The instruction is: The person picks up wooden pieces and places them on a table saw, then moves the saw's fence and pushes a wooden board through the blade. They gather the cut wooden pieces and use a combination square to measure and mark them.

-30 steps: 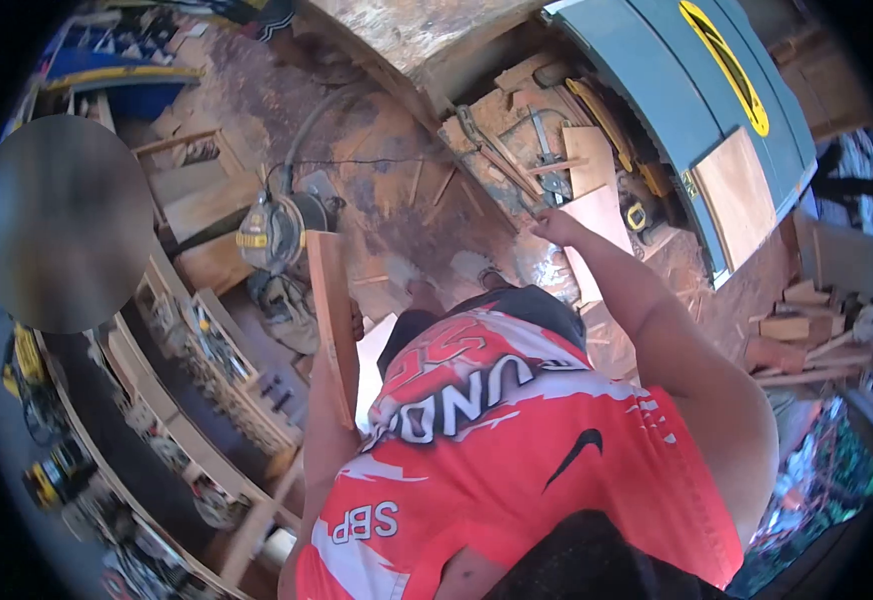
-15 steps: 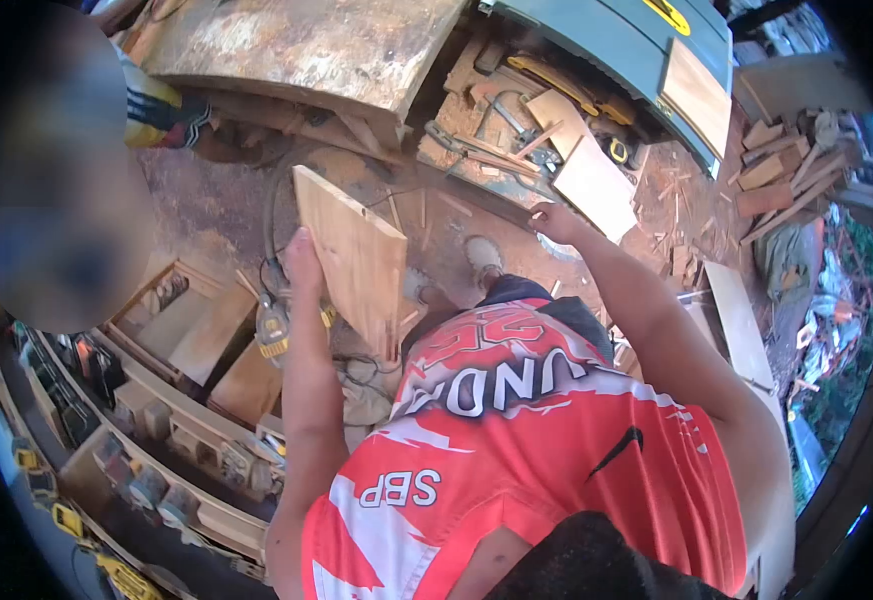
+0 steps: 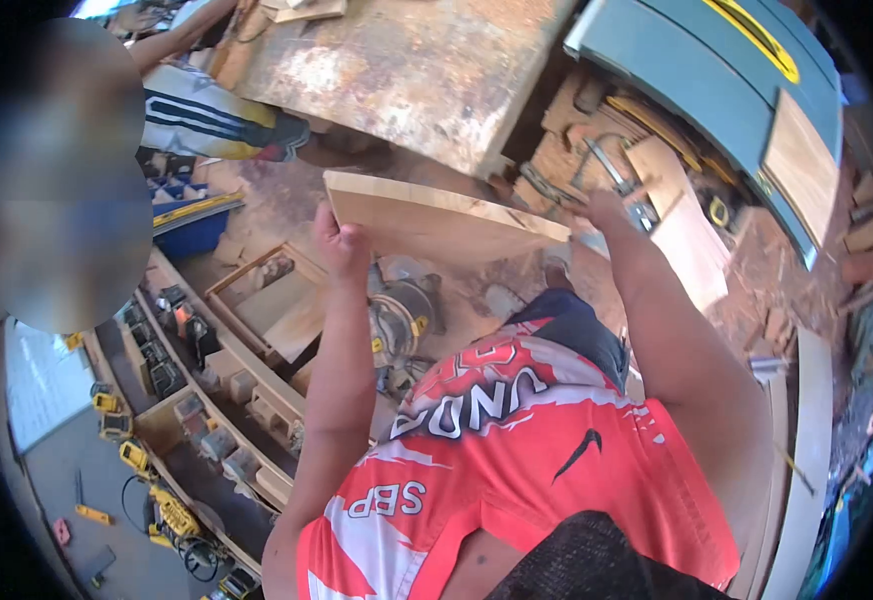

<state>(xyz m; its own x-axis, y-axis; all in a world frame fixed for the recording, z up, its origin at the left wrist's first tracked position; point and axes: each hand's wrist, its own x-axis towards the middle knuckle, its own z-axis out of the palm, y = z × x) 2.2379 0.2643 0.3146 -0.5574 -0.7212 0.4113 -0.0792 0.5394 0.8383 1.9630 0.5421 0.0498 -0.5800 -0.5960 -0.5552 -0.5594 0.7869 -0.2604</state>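
Note:
A flat wooden board (image 3: pixel 437 222) is held up in front of my body, one long edge facing up. My left hand (image 3: pixel 342 243) grips its left end, with the fingers wrapped round the edge. My right hand (image 3: pixel 605 208) is just beyond the board's right end, in front of the cluttered shelf; its fingers are blurred, and contact with the board cannot be made out. A metal clamp (image 3: pixel 607 165) and pale wood pieces (image 3: pixel 692 245) lie near that hand.
A stained worktable (image 3: pixel 387 75) stands ahead, and a grey-blue machine table (image 3: pixel 677 60) at the upper right. A power tool (image 3: pixel 402 315) is below the board. Open wooden trays (image 3: pixel 197 420) and yellow tools (image 3: pixel 172 510) are at left. Another person's leg (image 3: pixel 207 115) shows at upper left.
The board has turned from steeply slanted to nearly level across the view, and its right end is now close to my right hand. The view has shifted left, showing more tools there.

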